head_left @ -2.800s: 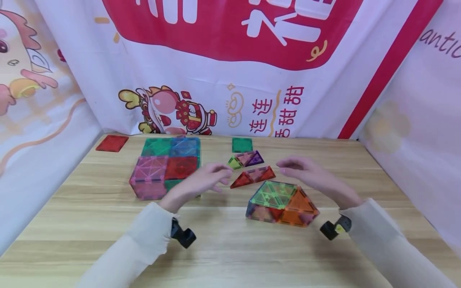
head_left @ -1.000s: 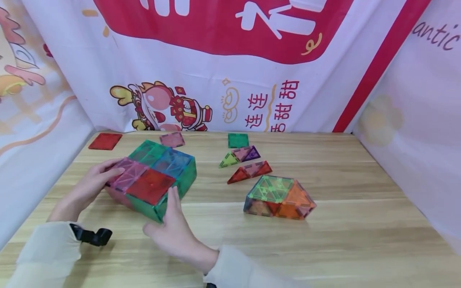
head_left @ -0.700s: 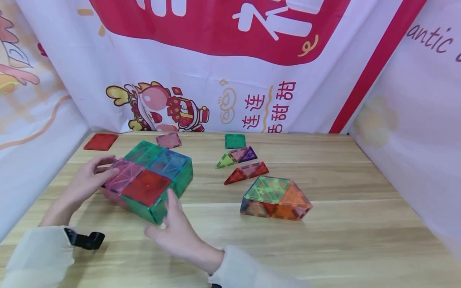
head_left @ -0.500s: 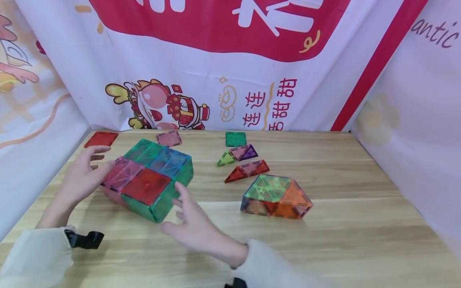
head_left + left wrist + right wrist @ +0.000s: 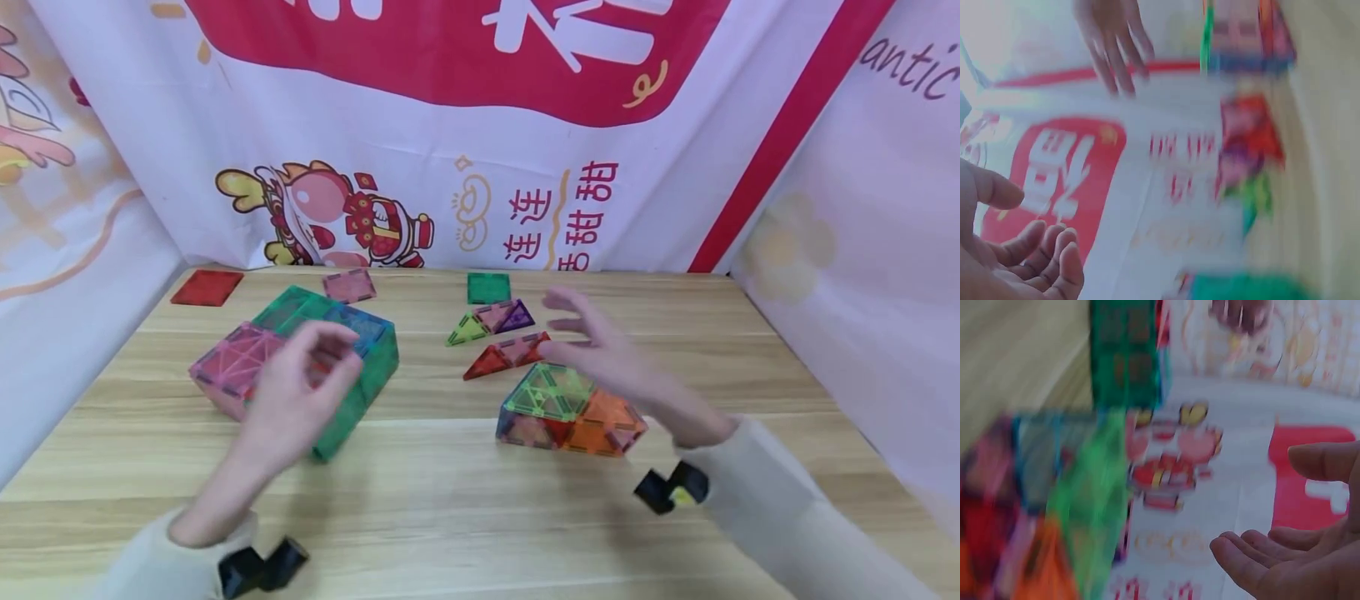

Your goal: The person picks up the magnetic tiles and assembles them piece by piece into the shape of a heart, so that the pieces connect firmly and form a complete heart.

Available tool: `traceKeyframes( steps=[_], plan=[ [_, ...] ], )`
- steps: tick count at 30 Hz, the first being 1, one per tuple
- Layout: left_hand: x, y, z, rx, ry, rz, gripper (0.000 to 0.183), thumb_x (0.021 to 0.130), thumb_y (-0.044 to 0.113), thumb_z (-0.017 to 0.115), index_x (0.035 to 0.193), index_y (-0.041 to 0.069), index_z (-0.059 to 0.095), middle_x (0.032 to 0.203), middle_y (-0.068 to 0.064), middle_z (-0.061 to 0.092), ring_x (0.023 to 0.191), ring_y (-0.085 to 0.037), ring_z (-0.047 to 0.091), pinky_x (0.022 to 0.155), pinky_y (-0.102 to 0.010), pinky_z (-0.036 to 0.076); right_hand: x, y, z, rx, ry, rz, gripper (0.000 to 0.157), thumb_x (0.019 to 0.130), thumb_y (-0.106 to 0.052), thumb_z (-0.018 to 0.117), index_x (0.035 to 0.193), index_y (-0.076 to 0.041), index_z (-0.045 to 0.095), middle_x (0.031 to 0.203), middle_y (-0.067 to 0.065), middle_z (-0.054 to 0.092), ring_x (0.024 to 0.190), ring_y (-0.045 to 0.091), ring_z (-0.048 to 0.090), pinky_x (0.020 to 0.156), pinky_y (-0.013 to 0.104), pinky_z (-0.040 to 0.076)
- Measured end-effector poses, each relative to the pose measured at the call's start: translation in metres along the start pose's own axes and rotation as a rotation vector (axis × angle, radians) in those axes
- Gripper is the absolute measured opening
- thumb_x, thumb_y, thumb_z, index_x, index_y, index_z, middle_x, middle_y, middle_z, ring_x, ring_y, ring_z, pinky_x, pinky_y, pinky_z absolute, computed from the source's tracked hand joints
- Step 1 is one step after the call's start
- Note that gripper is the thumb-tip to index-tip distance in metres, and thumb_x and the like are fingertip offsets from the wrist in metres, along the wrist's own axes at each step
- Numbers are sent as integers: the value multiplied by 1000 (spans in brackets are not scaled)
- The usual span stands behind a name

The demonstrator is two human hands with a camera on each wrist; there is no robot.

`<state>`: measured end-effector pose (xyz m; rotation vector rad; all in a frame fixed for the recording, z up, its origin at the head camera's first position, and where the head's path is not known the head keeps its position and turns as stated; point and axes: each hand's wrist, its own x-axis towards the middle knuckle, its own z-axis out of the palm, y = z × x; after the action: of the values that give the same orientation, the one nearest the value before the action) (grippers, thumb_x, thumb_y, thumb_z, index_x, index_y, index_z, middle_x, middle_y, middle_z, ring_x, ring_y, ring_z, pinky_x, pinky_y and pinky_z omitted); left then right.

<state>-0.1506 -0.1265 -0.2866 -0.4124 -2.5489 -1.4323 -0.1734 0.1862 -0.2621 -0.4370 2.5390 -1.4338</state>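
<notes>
My left hand (image 5: 296, 387) hovers over the large box of translucent magnetic tiles (image 5: 240, 360), its fingers loosely bent around nothing. That box has pink, green, blue and red squares on top; the hand hides most of the red one. My right hand (image 5: 611, 354) is raised over the smaller magnetic-tile block (image 5: 551, 392), fingers spread and holding nothing. This block has a green top and an orange right end. Just behind it lies a row of red and pink triangle tiles (image 5: 506, 356). In the right wrist view, the right fingers (image 5: 1241, 559) are apart from the blurred block.
Farther back is a second row of green, pink and purple triangles (image 5: 491, 319). Flat square tiles lie along the back of the wooden table (image 5: 450, 517): a red one (image 5: 207, 287), a pink one (image 5: 349, 285) and a green one (image 5: 488, 287). Printed cloth (image 5: 420, 133) hangs behind.
The large box has been turned and brought nearer, and the pink square behind it now shows. Both hands have come off it; the left moved right above it, the right swung over to the smaller block.
</notes>
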Motion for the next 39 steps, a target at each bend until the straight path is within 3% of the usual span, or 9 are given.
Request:
traceKeyframes(
  steps=[5, 9, 12, 15, 19, 23, 28, 34, 39],
  plan=[
    [-17, 17, 55, -423, -289, -204, 29, 96, 11, 50, 119, -6, 48, 99, -16, 60, 84, -17, 60, 73, -29, 54, 11, 35, -44, -159, -81, 11, 60, 97, -18, 53, 148, -6, 25, 151, 21, 28, 135, 43, 33, 106, 58, 34],
    [-31, 27, 102, -724, -453, -370, 43, 96, 15, 47, 128, -11, 39, 114, -21, 57, 99, -20, 60, 87, -37, 53, 17, 63, -58, -189, -184, 60, 58, 98, -27, 52, 148, -9, 29, 152, 19, 30, 134, 43, 36, 104, 59, 35],
    [-38, 36, 134, -907, -458, -487, 46, 96, 13, 42, 134, -11, 33, 126, -28, 51, 112, -31, 57, 96, -41, 49, 21, 80, -57, -145, -264, 92, 56, 99, -32, 48, 149, -14, 30, 153, 16, 30, 136, 41, 34, 106, 59, 33],
    [-40, 41, 162, -1073, -425, -584, 51, 95, 7, 37, 138, -14, 24, 138, -33, 39, 128, -42, 44, 104, -47, 42, 24, 94, -54, -99, -344, 132, 55, 100, -36, 42, 150, -17, 28, 155, 13, 27, 139, 40, 30, 108, 58, 30],
    [-37, 47, 187, -1258, -354, -643, 60, 90, 2, 33, 142, -17, 10, 146, -37, 25, 137, -44, 29, 111, -51, 30, 25, 105, -48, -42, -419, 172, 54, 102, -39, 37, 150, -18, 29, 156, 10, 27, 141, 37, 26, 110, 59, 25],
    [-33, 49, 192, -1389, -311, -645, 65, 89, 4, 31, 143, -18, 2, 149, -36, 18, 141, -44, 21, 115, -50, 22, 24, 107, -45, -11, -452, 133, 50, 103, -39, 32, 148, -18, 36, 154, 6, 32, 144, 32, 23, 114, 58, 17],
    [-32, 49, 184, -1436, -297, -639, 64, 91, 7, 31, 144, -16, 3, 149, -35, 21, 141, -43, 23, 115, -46, 24, 17, 104, -43, -4, -462, 135, 49, 103, -41, 32, 146, -20, 39, 152, 7, 36, 141, 33, 28, 113, 58, 19],
    [-32, 42, 171, -1340, -282, -646, 54, 93, 10, 32, 140, -12, 17, 140, -32, 36, 133, -41, 39, 111, -47, 32, -2, 98, -35, -2, -400, 161, 48, 100, -39, 41, 146, -26, 38, 152, 9, 35, 134, 35, 36, 104, 55, 37],
    [-35, 28, 156, -1233, -322, -645, 52, 95, 15, 35, 140, -9, 26, 125, -19, 49, 114, -27, 56, 106, -45, 39, -15, 100, -22, 0, -358, 50, 51, 100, -29, 47, 147, -15, 34, 148, 18, 35, 127, 39, 42, 93, 43, 48]
  ],
)
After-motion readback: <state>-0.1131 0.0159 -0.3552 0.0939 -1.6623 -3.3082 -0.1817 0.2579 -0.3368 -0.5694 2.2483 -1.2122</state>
